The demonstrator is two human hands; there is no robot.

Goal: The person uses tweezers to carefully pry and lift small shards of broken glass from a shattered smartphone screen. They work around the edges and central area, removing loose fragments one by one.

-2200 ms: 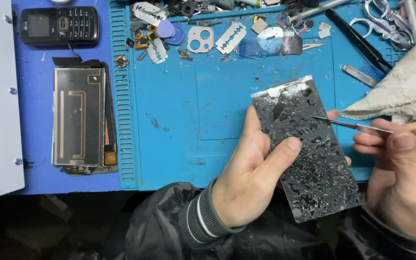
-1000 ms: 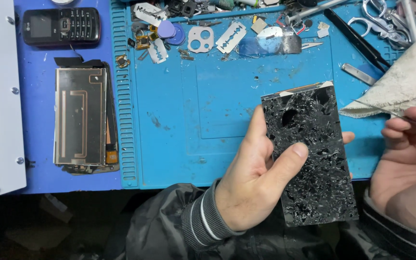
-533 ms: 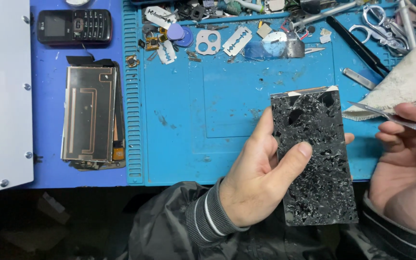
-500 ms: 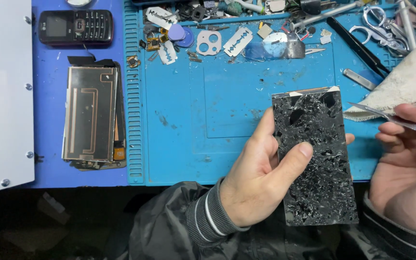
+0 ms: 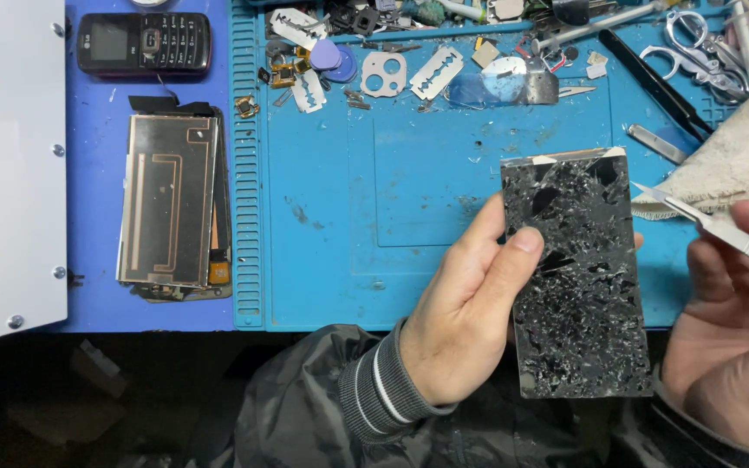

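Note:
My left hand (image 5: pixel 470 308) grips a black phone screen panel (image 5: pixel 578 277) with badly shattered glass, thumb across its left edge, holding it upright over the blue work mat (image 5: pixel 374 217). My right hand (image 5: pixel 730 329) is at the right edge of the view, holding a thin metal blade tool (image 5: pixel 704 224). The tool's tip points left and sits just right of the panel's upper right edge, apart from the glass.
A grey cloth (image 5: pixel 730 160) lies behind the tool. Razor blades (image 5: pixel 435 74), picks, scissors (image 5: pixel 704 52) and small parts crowd the mat's far edge. An opened phone body (image 5: pixel 171 212) and a black keypad phone (image 5: pixel 145 42) lie at left, beside a white panel (image 5: pixel 6 165).
The blade tool was touching the panel's upper right; my right hand has drawn it back to the right. The panel has been turned more upright in my left hand.

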